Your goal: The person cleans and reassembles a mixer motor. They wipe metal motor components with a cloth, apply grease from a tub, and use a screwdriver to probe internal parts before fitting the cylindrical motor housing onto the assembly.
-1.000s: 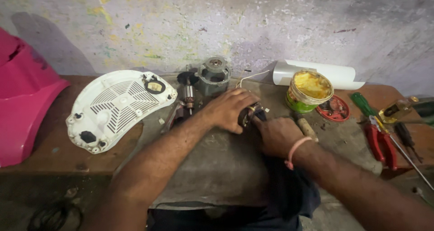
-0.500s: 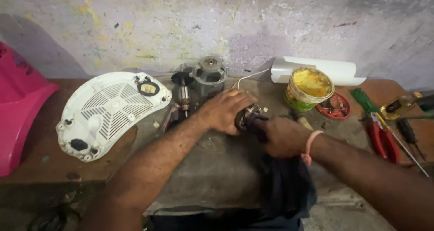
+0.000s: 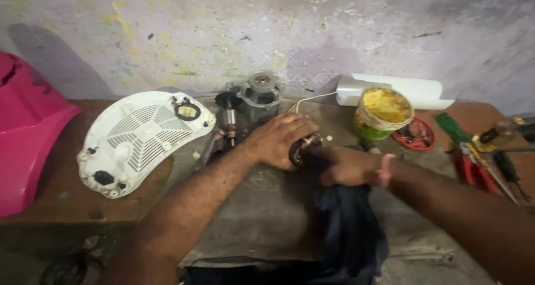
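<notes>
While both my hands close around it, the small dark motor part (image 3: 304,147) sits at the middle of the surface (image 3: 262,218), mostly hidden by my grip. My left hand (image 3: 278,140) wraps over it from the left, its fingers (image 3: 298,130) curled shut on the part. My right hand (image 3: 348,167) meets it from the right, fingers closed on a dark cloth (image 3: 348,229) pressed against the part; the cloth trails down toward the near edge. Just beyond my left hand lie a motor rotor (image 3: 229,120) and a grey motor housing (image 3: 261,98). Farther left rests a white vented cover (image 3: 139,140), and a pink casing (image 3: 25,134) stands at the left edge. To the right, near the wall, are an open tin of yellow grease (image 3: 383,112), a white roll (image 3: 398,90), a red lid (image 3: 413,134) and red-handled pliers (image 3: 473,171).
</notes>
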